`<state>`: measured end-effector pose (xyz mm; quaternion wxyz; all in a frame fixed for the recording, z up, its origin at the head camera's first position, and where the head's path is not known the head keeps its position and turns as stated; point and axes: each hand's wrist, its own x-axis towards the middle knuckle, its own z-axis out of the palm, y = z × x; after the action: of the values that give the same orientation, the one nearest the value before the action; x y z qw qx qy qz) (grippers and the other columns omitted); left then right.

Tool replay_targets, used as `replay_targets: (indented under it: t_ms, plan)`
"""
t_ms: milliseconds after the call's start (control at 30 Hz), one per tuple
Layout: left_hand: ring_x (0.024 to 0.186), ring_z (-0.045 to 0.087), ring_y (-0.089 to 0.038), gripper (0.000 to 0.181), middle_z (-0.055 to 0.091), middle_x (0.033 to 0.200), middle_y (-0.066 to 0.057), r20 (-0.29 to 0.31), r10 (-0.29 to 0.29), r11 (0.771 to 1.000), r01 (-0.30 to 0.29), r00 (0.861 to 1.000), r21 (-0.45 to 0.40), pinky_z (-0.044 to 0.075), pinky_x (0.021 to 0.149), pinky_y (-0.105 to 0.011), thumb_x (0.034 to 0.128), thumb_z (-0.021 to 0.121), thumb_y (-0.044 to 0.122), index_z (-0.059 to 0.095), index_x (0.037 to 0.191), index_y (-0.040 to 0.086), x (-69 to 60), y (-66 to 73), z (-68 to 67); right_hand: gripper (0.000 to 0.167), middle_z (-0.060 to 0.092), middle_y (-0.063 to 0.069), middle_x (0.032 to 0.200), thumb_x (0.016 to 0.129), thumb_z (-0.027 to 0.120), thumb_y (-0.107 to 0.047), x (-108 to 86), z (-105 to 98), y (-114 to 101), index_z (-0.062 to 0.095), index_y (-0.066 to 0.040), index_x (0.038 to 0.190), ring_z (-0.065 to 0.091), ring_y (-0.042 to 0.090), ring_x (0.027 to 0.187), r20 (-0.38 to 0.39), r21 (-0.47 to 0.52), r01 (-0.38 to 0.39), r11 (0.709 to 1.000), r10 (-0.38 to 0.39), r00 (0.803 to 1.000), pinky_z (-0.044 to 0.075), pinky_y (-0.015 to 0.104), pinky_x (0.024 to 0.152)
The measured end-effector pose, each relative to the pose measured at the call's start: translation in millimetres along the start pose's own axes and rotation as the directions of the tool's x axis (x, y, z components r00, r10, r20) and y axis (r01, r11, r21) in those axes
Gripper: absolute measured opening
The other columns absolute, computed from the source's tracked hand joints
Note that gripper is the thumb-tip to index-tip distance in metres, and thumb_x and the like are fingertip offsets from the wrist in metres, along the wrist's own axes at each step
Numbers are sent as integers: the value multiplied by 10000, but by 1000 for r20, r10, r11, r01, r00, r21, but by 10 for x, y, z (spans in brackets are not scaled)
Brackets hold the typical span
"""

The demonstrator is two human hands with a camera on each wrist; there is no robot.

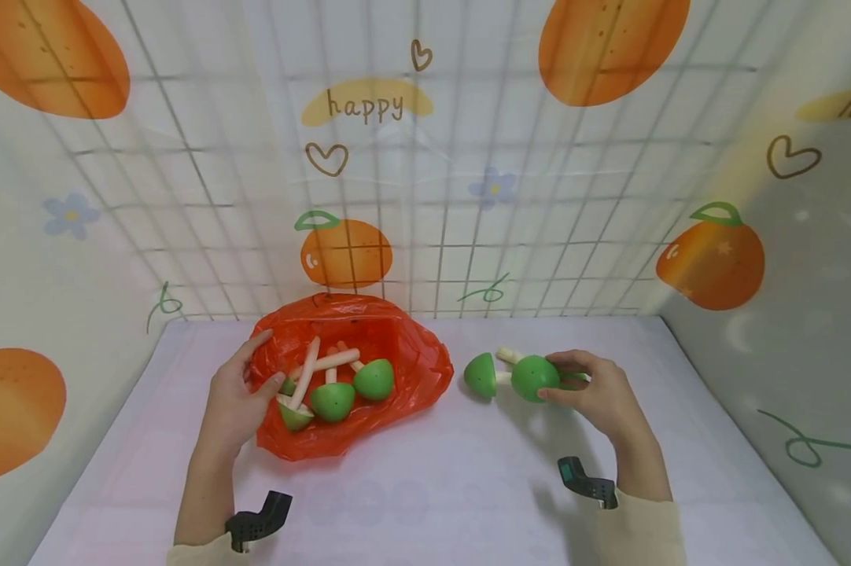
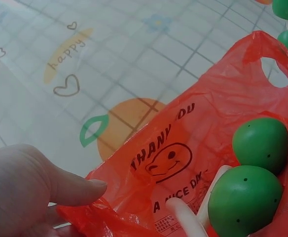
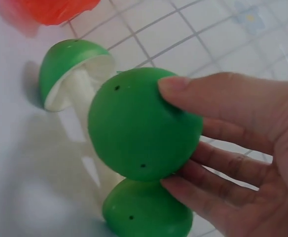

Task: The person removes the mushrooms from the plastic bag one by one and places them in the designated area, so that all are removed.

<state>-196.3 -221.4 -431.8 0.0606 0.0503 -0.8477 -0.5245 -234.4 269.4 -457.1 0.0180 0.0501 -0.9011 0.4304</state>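
Spreading beneath everything, the white table [image 1: 411, 503] bears a red bag [image 1: 425, 365] left of centre, several green-capped mushrooms [image 1: 332, 402] lying inside it. At the bag's left edge, the left hand [image 1: 237, 401] pinches the film between thumb and fingers. The right hand [image 1: 598, 393], well apart on the bag's other side, grips one mushroom [image 1: 535, 379] by its cap. The relation that seems to count runs sideways: from the right hand, the bag lies directly left, about level across the table, and the right hand is the nearer to every mushroom outside it. Between the held one and the bag, a loose mushroom [image 1: 479, 376] lies on its side, long axis roughly left to right, cap toward the bag. A third cap [image 3: 149, 210] sits against the held one; whether it is gripped too, I cannot tell. The held mushroom's stem is hidden.
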Motion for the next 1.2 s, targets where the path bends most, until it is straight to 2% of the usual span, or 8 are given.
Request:
replay_targets:
  t_ms: [200,400,600,833,967,1067,1200]
  plan:
    - [1487,383,-416,716,367,1659,-174,5,-12,1000,12,1000,7,439,1128,-573,1016,643,8,369,1650,198,-22,17,11,616,685,227,1298,814,925,-160,-37,58,55,656,13,1340,713,396,1120,-44,-17,25,1000,-26,999,606,475,931]
    - [1471,403,-416,712,382,1648,-177,3,-4,1000,4,1000,11,442,1125,-574,1017,646,16,369,1649,194,-22,11,9,613,686,192,1300,804,935,-171,-78,134,116,667,-13,1333,700,374,1135,-53,-42,44,998,-46,998,556,534,986]
    - [1474,397,-420,716,376,1652,-179,7,0,1000,0,1000,14,436,1129,-578,1016,646,14,365,1650,186,-25,4,18,597,683,209,1302,771,927,-61,-137,204,168,671,-4,1307,694,410,1126,-95,-53,66,996,-71,993,492,613,1039]
    - [1457,413,-422,721,389,1639,-189,11,3,1000,-3,1000,5,446,1118,-578,1014,651,9,368,1650,195,-22,8,22,527,732,205,1202,781,890,20,-157,272,207,684,16,1267,725,409,1066,-127,-102,120,988,-132,983,495,575,1027]
    - [1451,426,-416,717,395,1635,-190,8,1,1000,-1,1000,-1,446,1122,-566,1013,649,1,375,1647,191,-24,15,21,504,736,207,1196,789,881,20,-180,273,182,689,21,1255,726,412,1060,-137,-96,123,988,-136,981,490,575,1026]
    - [1455,426,-414,712,393,1638,-187,6,0,1000,0,1000,2,446,1124,-560,1014,644,-5,377,1645,188,-29,24,24,494,740,200,1192,796,877,21,-210,262,162,693,22,1254,728,408,1064,-147,-84,110,990,-122,982,495,527,1023]
    - [1463,413,-420,716,383,1644,-187,12,-2,1000,1,1000,5,449,1117,-565,1016,644,-2,369,1649,190,-35,42,40,488,748,182,1179,800,878,22,-245,241,160,701,14,1255,739,383,1058,-169,-77,96,992,-108,980,493,280,980]
